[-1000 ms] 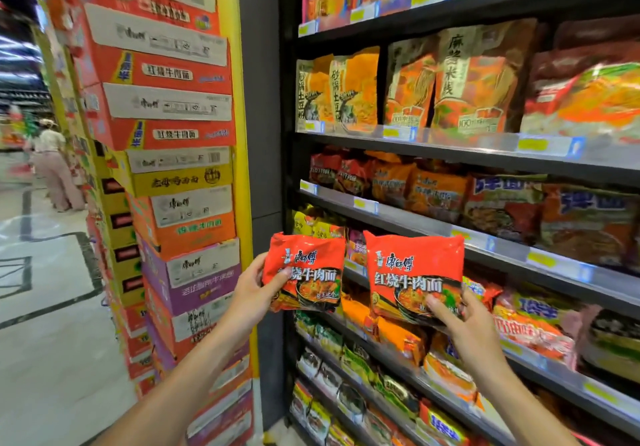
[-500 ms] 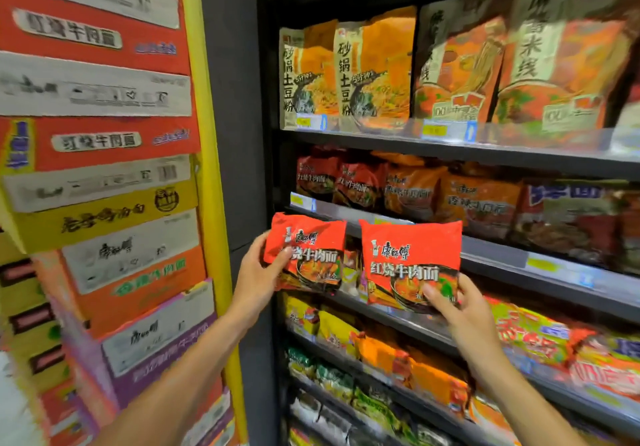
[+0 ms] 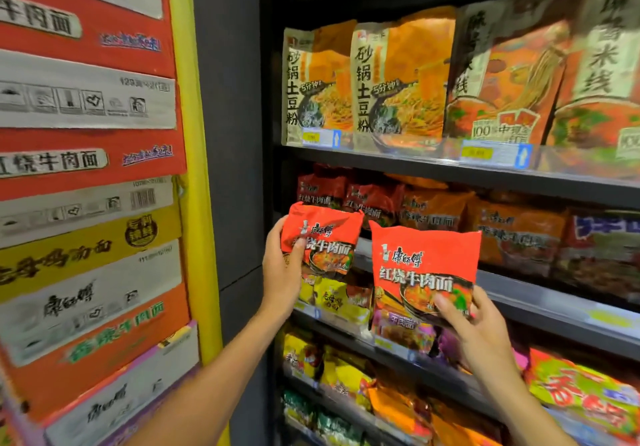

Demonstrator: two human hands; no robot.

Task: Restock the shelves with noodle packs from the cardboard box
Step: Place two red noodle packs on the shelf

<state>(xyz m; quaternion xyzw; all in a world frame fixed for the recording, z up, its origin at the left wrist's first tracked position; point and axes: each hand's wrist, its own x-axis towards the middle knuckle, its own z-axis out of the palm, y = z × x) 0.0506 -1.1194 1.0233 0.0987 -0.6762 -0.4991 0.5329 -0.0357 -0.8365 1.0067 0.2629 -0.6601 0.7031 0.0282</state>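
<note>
I hold one red noodle pack in each hand, in front of the dark shelf unit. My left hand grips the left red pack by its left edge, thumb on the front. That pack is raised to the front lip of the shelf that holds a row of similar dark red packs. My right hand pinches the right red pack at its lower right corner, a little lower and nearer to me. The cardboard box is not in view.
Stacked noodle cartons form a tall wall on the left, edged by a yellow post. Large orange pouches fill the shelf above. Yellow and orange packs crowd the shelves below my hands.
The view has closed in on the shelves. Both hands have carried their packs up and forward, and the left pack now reaches the shelf with the dark red packs.
</note>
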